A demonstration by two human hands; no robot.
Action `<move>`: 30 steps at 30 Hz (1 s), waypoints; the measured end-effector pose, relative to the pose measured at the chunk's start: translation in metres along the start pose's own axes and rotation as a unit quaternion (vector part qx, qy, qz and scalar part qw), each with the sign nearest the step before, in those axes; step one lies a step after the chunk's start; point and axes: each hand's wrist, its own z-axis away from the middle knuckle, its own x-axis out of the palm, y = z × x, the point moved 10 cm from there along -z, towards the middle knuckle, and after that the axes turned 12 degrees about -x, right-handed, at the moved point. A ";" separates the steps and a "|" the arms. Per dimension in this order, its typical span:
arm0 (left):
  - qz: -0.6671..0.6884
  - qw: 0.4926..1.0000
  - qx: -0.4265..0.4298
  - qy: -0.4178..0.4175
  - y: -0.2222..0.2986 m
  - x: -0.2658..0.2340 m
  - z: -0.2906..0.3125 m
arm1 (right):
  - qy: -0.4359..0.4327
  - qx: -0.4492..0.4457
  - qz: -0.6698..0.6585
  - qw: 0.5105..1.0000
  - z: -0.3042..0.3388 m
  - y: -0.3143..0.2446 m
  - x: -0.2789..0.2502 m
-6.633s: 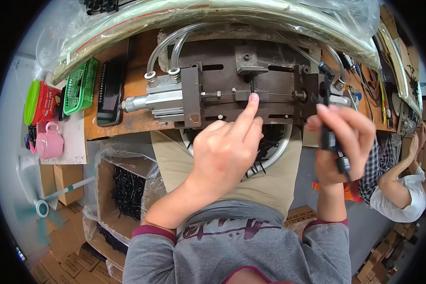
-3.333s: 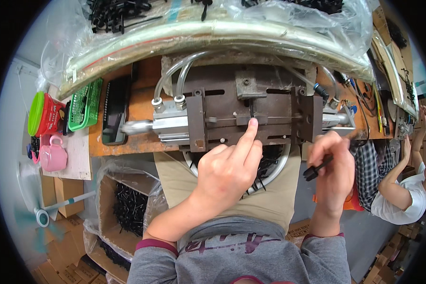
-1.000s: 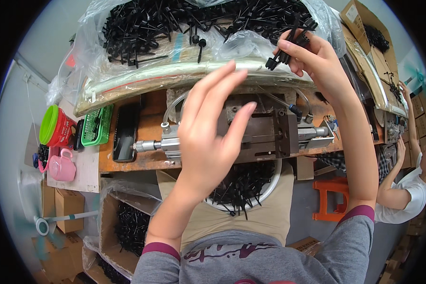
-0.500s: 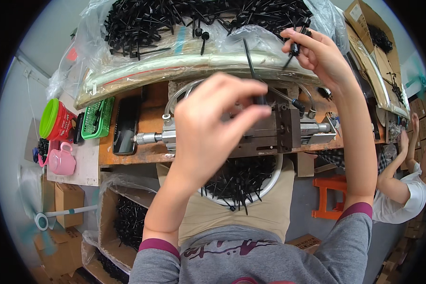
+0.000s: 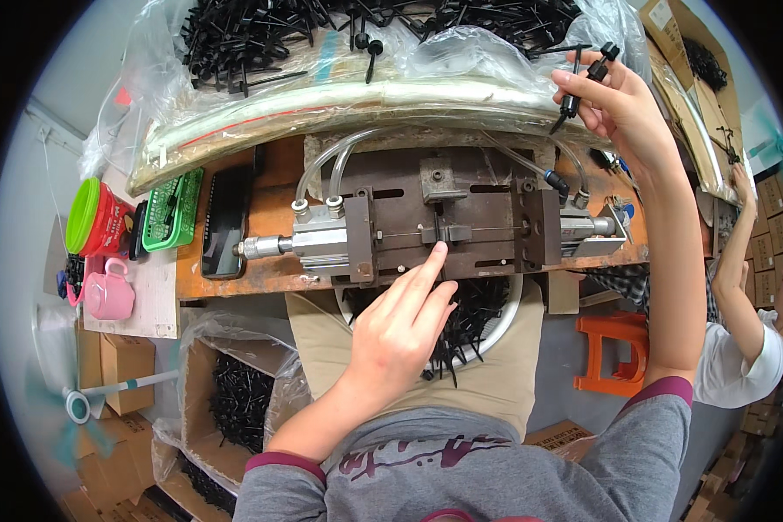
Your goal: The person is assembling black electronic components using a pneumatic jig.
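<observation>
My left hand is at the front of a brown metal fixture, its index finger stretched out. That fingertip is at the lower end of a small black part seated in the middle of the fixture; whether it presses on it I cannot tell. Up at the right, my right hand is closed around a few black plastic stemmed pieces with round caps. Their stems poke out past the fingers. Beyond the fixture lies a big heap of similar black pieces on clear plastic.
Air cylinders with clear hoses flank the fixture. A white-rimmed tub of black pieces sits on my lap. To the left are a phone, a green basket and a pink mug. An orange stool and another person's arm are at right.
My left hand has come down from above the fixture to its front edge, index finger extended. A dark rod-like piece seen over the fixture is gone from there. My right hand moved slightly right.
</observation>
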 end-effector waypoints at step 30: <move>0.186 0.982 0.028 -0.022 0.022 -0.023 -0.019 | -0.108 0.180 -0.285 0.935 0.150 -0.008 0.116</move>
